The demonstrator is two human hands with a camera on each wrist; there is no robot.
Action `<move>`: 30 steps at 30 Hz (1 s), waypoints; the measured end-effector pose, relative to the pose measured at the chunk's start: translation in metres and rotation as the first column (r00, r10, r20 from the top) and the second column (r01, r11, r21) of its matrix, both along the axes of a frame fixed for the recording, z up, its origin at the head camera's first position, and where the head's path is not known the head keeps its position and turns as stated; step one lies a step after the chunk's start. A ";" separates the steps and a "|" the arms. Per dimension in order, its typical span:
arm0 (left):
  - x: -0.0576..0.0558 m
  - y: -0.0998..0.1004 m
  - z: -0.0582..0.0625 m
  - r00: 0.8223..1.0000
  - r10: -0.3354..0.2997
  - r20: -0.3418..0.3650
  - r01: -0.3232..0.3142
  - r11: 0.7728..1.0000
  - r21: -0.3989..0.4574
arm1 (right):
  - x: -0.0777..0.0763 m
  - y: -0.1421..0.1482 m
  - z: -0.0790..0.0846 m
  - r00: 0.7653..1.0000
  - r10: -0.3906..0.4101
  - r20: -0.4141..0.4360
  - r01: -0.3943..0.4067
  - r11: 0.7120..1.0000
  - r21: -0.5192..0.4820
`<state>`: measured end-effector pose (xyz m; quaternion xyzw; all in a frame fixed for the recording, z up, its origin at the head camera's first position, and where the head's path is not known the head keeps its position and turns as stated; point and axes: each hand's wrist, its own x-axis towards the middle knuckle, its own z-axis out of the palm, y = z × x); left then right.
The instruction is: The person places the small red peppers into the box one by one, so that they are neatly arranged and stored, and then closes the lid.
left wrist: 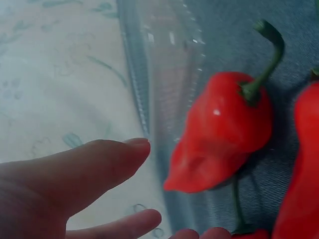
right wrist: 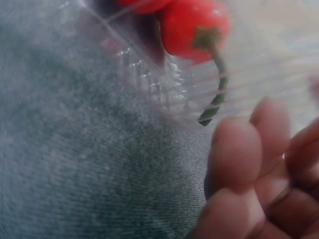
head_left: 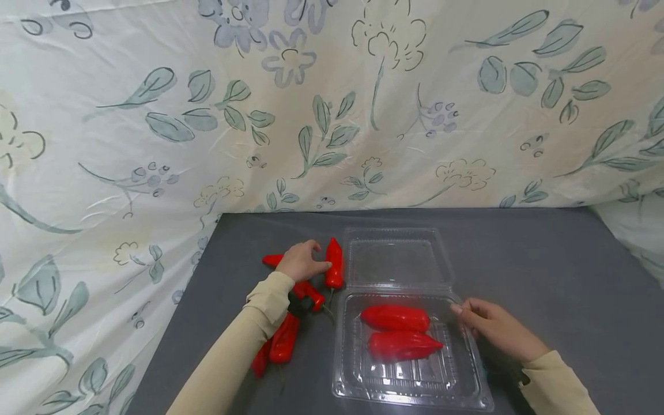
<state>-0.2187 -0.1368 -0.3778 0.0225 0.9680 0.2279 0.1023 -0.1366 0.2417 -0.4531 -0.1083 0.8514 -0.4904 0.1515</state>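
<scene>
My left hand point(head_left: 305, 262) reaches over the loose red peppers with thumb and fingers spread. Its thumb is close beside a red pepper point(head_left: 334, 265) that lies along the lid's left edge; in the left wrist view this pepper point(left wrist: 224, 124) shows a curved green stem, and a gap separates it from the thumb. A hinged clear plastic container point(head_left: 358, 380) lies opened out, with two red peppers point(head_left: 395, 318) side by side in its base. At the base's right rim, my right hand point(head_left: 500, 328) holds the edge between thumb and curled fingers.
More red peppers point(head_left: 284, 340) lie left of the container, some partly hidden by the left arm. The container's clear lid point(head_left: 396, 259) lies flat toward the back. A flowered cloth point(head_left: 321, 115) hangs behind the grey table point(head_left: 544, 259).
</scene>
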 end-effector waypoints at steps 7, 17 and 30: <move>-0.008 0.003 -0.012 0.998 0.017 0.054 -0.018 1.000 0.007 | 0.001 0.001 0.002 1.000 -0.010 0.022 0.010 1.000 0.006; -0.010 0.014 -0.021 0.994 0.018 0.104 -0.022 0.999 0.039 | 0.000 0.001 0.001 0.999 -0.015 0.048 0.014 1.000 0.012; -0.011 0.018 -0.028 0.989 0.052 0.139 -0.069 0.990 0.122 | 0.000 0.002 0.001 0.999 -0.015 0.040 0.014 1.000 0.022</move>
